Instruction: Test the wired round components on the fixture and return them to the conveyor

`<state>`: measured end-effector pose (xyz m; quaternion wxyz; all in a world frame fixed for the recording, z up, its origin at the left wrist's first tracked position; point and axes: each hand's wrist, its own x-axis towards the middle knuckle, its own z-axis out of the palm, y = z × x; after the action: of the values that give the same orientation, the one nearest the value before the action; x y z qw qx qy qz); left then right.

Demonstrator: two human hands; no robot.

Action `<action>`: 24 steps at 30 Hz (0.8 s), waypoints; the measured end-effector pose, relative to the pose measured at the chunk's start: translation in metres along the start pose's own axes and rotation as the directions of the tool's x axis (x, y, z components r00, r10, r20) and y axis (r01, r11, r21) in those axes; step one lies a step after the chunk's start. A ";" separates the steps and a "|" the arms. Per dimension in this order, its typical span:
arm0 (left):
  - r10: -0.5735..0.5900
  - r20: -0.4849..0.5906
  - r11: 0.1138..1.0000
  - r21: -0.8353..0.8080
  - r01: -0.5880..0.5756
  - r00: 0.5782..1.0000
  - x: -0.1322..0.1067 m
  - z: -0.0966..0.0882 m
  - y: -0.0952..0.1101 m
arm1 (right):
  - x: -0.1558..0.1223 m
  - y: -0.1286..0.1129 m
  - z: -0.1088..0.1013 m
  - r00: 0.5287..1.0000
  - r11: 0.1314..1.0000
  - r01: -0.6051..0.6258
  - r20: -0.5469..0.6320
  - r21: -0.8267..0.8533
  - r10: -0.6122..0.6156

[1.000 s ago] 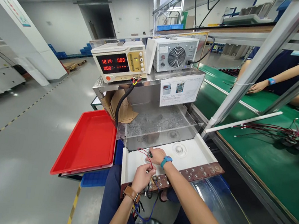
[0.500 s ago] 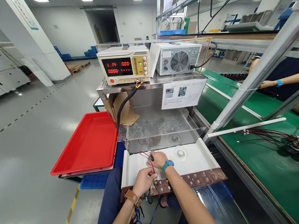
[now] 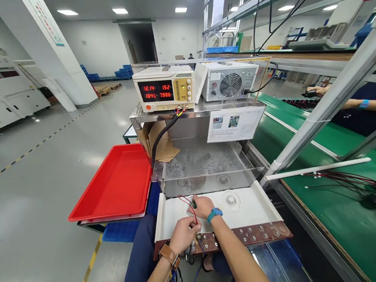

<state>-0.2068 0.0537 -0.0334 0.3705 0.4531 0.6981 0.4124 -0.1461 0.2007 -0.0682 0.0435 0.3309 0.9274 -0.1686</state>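
Note:
My right hand (image 3: 203, 206), with a blue wristband, presses a small green circuit board (image 3: 194, 203) onto the white fixture plate (image 3: 249, 203). My left hand (image 3: 183, 234), with a brown watch strap, pinches the board's red wire (image 3: 193, 211) down at the brown terminal strip (image 3: 248, 235) along the plate's front edge. Blue and black leads hang below the strip. The power supply (image 3: 165, 91) behind the fixture shows 12.14 and other non-zero red digits.
A red tray (image 3: 114, 187) lies left of the fixture. A clear acrylic box (image 3: 205, 166) and a fan-fronted grey unit (image 3: 231, 82) stand behind it. On the right runs a green conveyor (image 3: 321, 194) with a bundle of wired boards (image 3: 374, 187); another person's arms reach over its far side.
The camera has tilted up and drifted, shifting everything rightwards. The power supply's readouts went from 0.00 to non-zero values. Both my hands stay on the board and wire.

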 end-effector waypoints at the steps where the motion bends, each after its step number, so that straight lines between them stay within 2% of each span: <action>1: -0.001 0.000 1.000 0.000 0.001 1.000 0.000 0.000 0.000 | 0.000 0.000 0.000 1.000 1.000 -0.003 0.002 0.001 0.003; 24: 0.002 -0.006 1.000 0.008 -0.001 1.000 -0.001 0.002 -0.005 | -0.002 -0.005 0.000 1.000 0.999 -0.010 -0.020 0.031 0.011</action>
<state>-0.2066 0.0518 -0.0389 0.3663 0.4540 0.7005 0.4110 -0.1473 0.1959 -0.0661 0.0301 0.3382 0.9233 -0.1795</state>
